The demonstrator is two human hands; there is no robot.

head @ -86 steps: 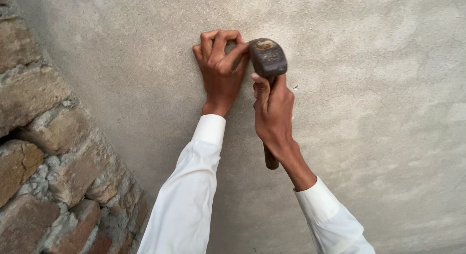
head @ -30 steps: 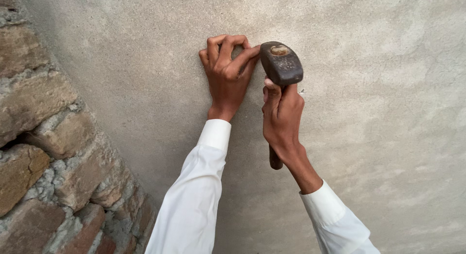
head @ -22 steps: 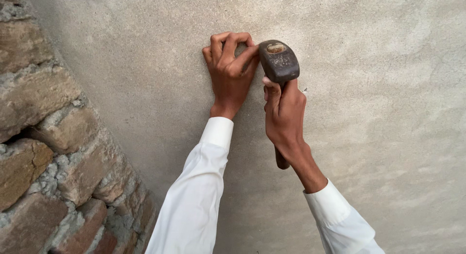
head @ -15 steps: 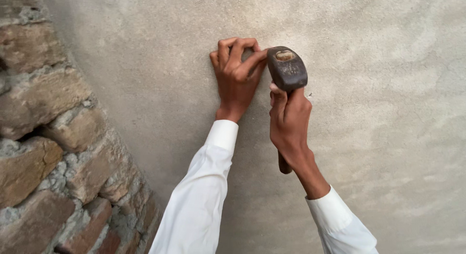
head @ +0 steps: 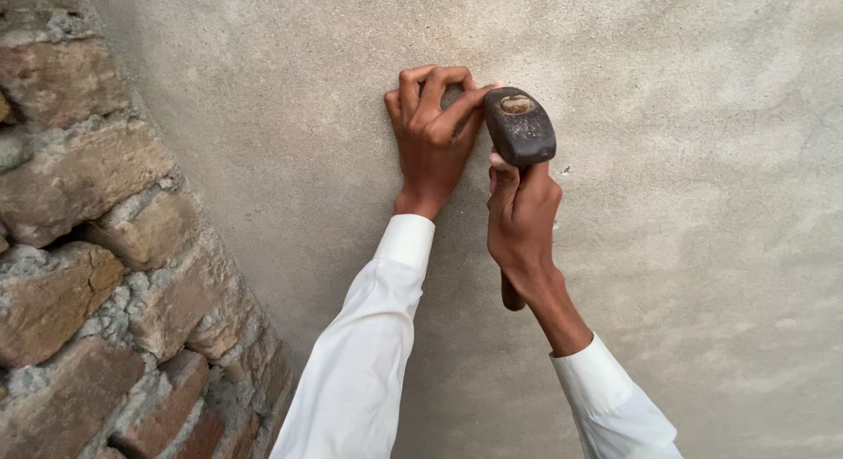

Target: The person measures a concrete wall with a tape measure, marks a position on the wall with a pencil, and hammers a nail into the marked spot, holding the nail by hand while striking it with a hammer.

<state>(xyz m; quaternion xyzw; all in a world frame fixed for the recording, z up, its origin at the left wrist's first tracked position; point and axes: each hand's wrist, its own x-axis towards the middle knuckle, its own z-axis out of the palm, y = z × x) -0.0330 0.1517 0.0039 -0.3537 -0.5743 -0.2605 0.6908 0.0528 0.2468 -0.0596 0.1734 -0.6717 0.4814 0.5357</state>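
The left hand [head: 433, 136] presses against the plastered wall [head: 685, 248], fingers curled and pinched together at the tips; what they pinch is too small to tell. Just beside it, the right hand [head: 521, 220] is wrapped tight around the handle of a hammer [head: 520, 125], whose dark head touches the left fingertips. White sleeves [head: 369, 354] cover both arms. Rough brickwork [head: 88, 248] borders the wall's left edge.

The left hand [head: 432, 141] is pressed flat to the grey plastered wall [head: 685, 248], fingers [head: 413, 86] curled and pinched together at the top. Just beside it the right hand [head: 520, 215] grips a hammer [head: 520, 125], dark head touching the left fingertips. White sleeves; rough brick wall [head: 97, 248] at left.
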